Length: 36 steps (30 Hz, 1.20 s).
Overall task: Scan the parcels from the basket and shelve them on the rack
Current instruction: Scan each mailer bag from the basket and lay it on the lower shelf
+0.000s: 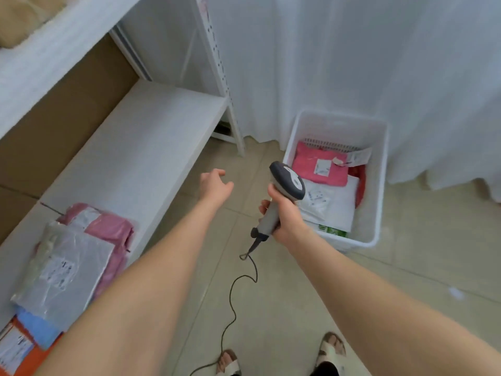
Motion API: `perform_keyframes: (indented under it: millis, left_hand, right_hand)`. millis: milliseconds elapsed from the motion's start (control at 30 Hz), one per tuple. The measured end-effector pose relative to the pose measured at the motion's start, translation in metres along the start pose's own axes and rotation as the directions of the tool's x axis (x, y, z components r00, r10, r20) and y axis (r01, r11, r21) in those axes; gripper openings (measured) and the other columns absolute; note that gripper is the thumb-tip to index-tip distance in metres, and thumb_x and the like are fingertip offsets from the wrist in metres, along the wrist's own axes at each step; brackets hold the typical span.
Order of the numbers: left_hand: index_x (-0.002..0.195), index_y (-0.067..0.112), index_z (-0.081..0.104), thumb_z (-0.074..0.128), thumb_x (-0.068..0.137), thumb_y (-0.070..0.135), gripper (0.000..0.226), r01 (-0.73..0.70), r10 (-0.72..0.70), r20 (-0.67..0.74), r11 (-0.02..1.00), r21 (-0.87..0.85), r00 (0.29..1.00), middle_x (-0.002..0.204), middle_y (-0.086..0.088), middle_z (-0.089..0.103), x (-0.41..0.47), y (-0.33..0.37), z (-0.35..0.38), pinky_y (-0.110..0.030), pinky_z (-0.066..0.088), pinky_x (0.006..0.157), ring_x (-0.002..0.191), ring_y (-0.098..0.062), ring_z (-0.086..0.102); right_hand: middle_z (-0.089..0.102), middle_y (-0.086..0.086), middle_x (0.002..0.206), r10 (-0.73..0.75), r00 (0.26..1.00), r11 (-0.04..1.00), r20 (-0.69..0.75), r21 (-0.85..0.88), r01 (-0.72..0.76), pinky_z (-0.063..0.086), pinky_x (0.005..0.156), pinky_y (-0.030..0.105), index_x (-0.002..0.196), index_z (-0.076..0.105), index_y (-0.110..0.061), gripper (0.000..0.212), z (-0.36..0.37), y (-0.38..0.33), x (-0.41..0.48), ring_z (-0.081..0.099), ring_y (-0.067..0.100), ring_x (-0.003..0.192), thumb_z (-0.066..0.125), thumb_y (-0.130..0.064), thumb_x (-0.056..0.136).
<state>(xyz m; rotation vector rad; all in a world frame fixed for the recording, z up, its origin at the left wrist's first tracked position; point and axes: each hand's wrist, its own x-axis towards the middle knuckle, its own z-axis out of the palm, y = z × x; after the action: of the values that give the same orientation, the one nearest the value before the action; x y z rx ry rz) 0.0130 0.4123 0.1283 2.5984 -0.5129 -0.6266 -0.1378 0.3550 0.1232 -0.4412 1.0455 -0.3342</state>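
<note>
"Two tiers of the white rack (151,137) fill the left side," says the first watcher. "At the near end of the lower shelf a grey parcel (67,270) lies on a pale pink parcel (113,226), with a blue parcel (38,329) and an orange parcel (35,356) beneath."

"And the basket?"

"The white basket (379,185) stands on the tiled floor (406,280) to the right, near the rack's corner post, against a white curtain (352,63). Inside, a bright pink parcel (311,169) lies at the far end and a white parcel (339,204) nearer, both label up. A red parcel (359,183) and a green parcel (333,230) are partly hidden."

"Which step is this, then?"

"Between parcels, I'd judge: some are shelved, several wait. The person's right hand (284,218) has its grip closed round the handle of the scanner (287,183), whose head tips toward the basket, and the cable (235,308) trails to the floor. The left hand (215,185) hangs over the floor between rack and basket, its grip loose, fingers slightly curled, holding nothing."

"So the next move?"

"Probably the free hand goes into the basket for a top parcel. The label must face the scanner's window, and the cable needs slack before the parcel goes on the shelf beside the others."
</note>
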Motion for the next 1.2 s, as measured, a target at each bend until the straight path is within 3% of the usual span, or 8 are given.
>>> perform_keyframes:
  millis: [133, 233, 367, 500, 633, 867, 1033, 1200]
  left_hand:
    - [0.129, 0.018, 0.05, 0.057, 0.089, 0.02, 0.041, -0.047, 0.046, 0.076, 0.999, 0.006, 0.996, 0.138, -0.011, 0.036, -0.007, 0.071, 0.054, -0.032, 0.046, 0.087, 0.103, -0.028, 0.057]
    - [0.129, 0.016, 0.05, 0.057, 0.089, 0.018, 0.041, -0.082, 0.081, 0.155, 0.997, 0.003, 0.985, 0.138, -0.011, 0.034, -0.01, 0.109, 0.09, -0.035, 0.048, 0.091, 0.098, -0.028, 0.058]
    - [0.13, 0.017, 0.049, 0.057, 0.089, 0.018, 0.042, -0.106, 0.101, 0.236, 0.994, 0.008, 0.966, 0.139, -0.01, 0.033, -0.004, 0.141, 0.131, -0.033, 0.045, 0.088, 0.099, -0.026, 0.056]
    - [0.133, 0.015, 0.047, 0.057, 0.089, 0.018, 0.045, -0.099, 0.087, 0.312, 0.995, 0.022, 0.946, 0.14, -0.012, 0.034, 0.015, 0.162, 0.166, -0.031, 0.041, 0.086, 0.105, -0.026, 0.054]
    - [0.136, 0.011, 0.045, 0.057, 0.089, 0.015, 0.049, -0.071, 0.056, 0.384, 0.997, 0.025, 0.921, 0.142, -0.014, 0.036, 0.046, 0.178, 0.205, -0.034, 0.042, 0.097, 0.12, -0.03, 0.049]
    - [0.143, 0.006, 0.035, 0.06, 0.09, 0.016, 0.059, 0.166, -0.106, 0.487, 0.983, -0.083, 0.867, 0.144, -0.013, 0.041, 0.107, 0.166, 0.298, -0.036, 0.038, 0.104, 0.128, -0.029, 0.044]
    - [0.14, 0.003, 0.036, 0.061, 0.089, 0.019, 0.058, 0.394, -0.251, 0.537, 0.903, -0.169, 0.805, 0.109, -0.007, 0.05, 0.141, 0.139, 0.374, -0.029, 0.044, 0.071, 0.08, -0.018, 0.049]
    - [0.138, 0.003, 0.037, 0.069, 0.084, 0.025, 0.066, 0.526, -0.367, 0.537, 0.832, -0.176, 0.76, 0.142, -0.014, 0.042, 0.178, 0.102, 0.454, -0.038, 0.041, 0.093, 0.124, -0.032, 0.044]
  right_hand:
    - [0.055, 0.003, 0.074, 0.031, 0.998, 0.99, -0.052, 0.138, -0.023, 0.047, 0.085, 0.038, 0.096, 0.057, -0.018, 0.015, -0.062, -0.054, 0.007, 0.054, 0.015, 0.069, 0.069, -0.025, 0.09]
    - [0.057, 0.003, 0.078, 0.036, 0.994, 0.973, -0.103, 0.231, -0.011, 0.049, 0.096, 0.04, 0.096, 0.059, -0.017, 0.015, -0.1, -0.08, 0.018, 0.056, 0.015, 0.074, 0.07, -0.025, 0.089]
    - [0.058, 0.005, 0.077, 0.075, 0.982, 0.956, -0.174, 0.291, -0.021, 0.049, 0.098, 0.04, 0.097, 0.059, -0.016, 0.018, -0.135, -0.102, 0.039, 0.058, 0.016, 0.076, 0.07, -0.027, 0.088]
    - [0.06, 0.003, 0.074, 0.119, 0.969, 0.958, -0.215, 0.282, -0.055, 0.051, 0.091, 0.044, 0.096, 0.06, -0.019, 0.021, -0.163, -0.118, 0.068, 0.061, 0.016, 0.076, 0.072, -0.033, 0.087]
    - [0.062, 0.002, 0.071, 0.151, 0.957, 0.967, -0.248, 0.236, -0.092, 0.053, 0.068, 0.038, 0.103, 0.06, -0.018, 0.032, -0.183, -0.133, 0.112, 0.063, 0.016, 0.072, 0.073, -0.042, 0.084]
    - [0.067, 0.005, 0.089, 0.189, 0.928, 0.975, -0.321, 0.172, -0.139, 0.054, 0.064, 0.038, 0.102, 0.06, -0.018, 0.043, -0.218, -0.137, 0.209, 0.066, 0.017, 0.081, 0.073, -0.052, 0.08]
    - [0.065, 0.005, 0.083, 0.191, 0.906, 0.98, -0.377, 0.124, -0.155, 0.053, 0.06, 0.035, 0.094, 0.059, -0.017, 0.038, -0.251, -0.126, 0.28, 0.064, 0.017, 0.074, 0.071, -0.052, 0.082]
    - [0.063, 0.008, 0.085, 0.225, 0.909, 0.974, -0.35, 0.062, -0.217, 0.055, 0.063, 0.036, 0.095, 0.059, -0.014, 0.036, -0.286, -0.101, 0.36, 0.062, 0.018, 0.074, 0.07, -0.047, 0.085]
